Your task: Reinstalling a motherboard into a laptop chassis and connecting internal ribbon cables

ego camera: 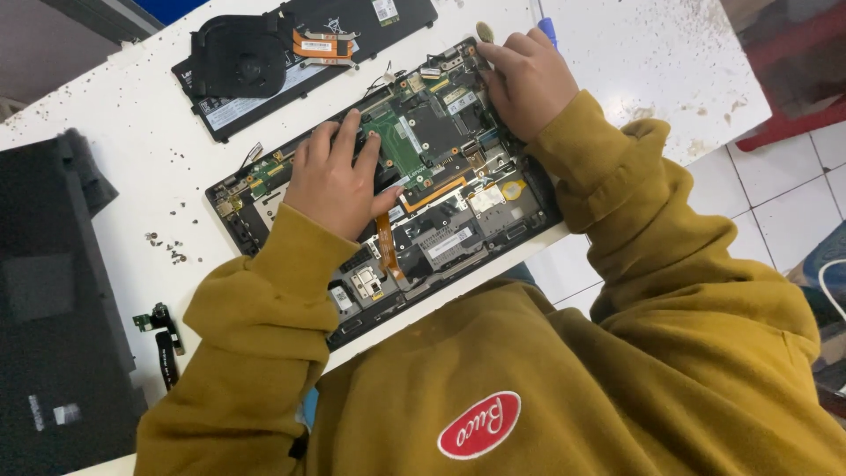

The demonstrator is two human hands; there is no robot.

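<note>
An opened laptop [441, 220] lies slantwise on a white table [132, 132], its insides showing: a green circuit board [414, 141] in the middle and a flat orange ribbon cable [388, 251] running toward the near edge of the laptop.

The left hand [339, 181] rests palm down on the left part of the laptop. Its fingers [345, 132] are slightly spread and stretched forward, with the tips touching the left edge of the circuit board; the thumb points right, just above the top end of the ribbon cable. It pinches nothing that can be seen.

The right hand [529, 79] sits on the far right corner of the laptop. Its fingers [498, 53] are curled and held close together, with the tips pressed down at the corner of the circuit board. Whether they pinch something small there cannot be told. A blue-handled tool [548, 31] pokes out from behind this hand, just past the laptop's far edge.

Beyond the laptop, on the far side, lies a black panel [352, 26] with a black fan and copper pipe [264, 53] set on it. Left of the laptop a big black cover [53, 291] lies flat, and between it and the laptop's near left corner sits a small black part [163, 335]. Both arms wear mustard yellow sleeves [264, 300].
</note>
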